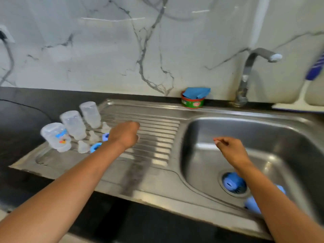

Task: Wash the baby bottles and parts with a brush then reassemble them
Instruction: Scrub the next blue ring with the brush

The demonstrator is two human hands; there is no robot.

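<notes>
Three clear baby bottles stand upside down on the steel drainboard at the left: one with a coloured print, one in the middle, one at the back. Clear teats and blue rings lie beside them. My left hand hovers over the drainboard just right of the rings, fingers loosely curled, holding nothing. My right hand hangs over the sink basin, fingers loosely bent, empty. Blue parts lie at the drain and near the basin's front.
A curved tap rises behind the basin. A green and red tub with a blue cloth sits on the sink's back rim. A blue-handled brush leans at the far right. Black countertop surrounds the sink.
</notes>
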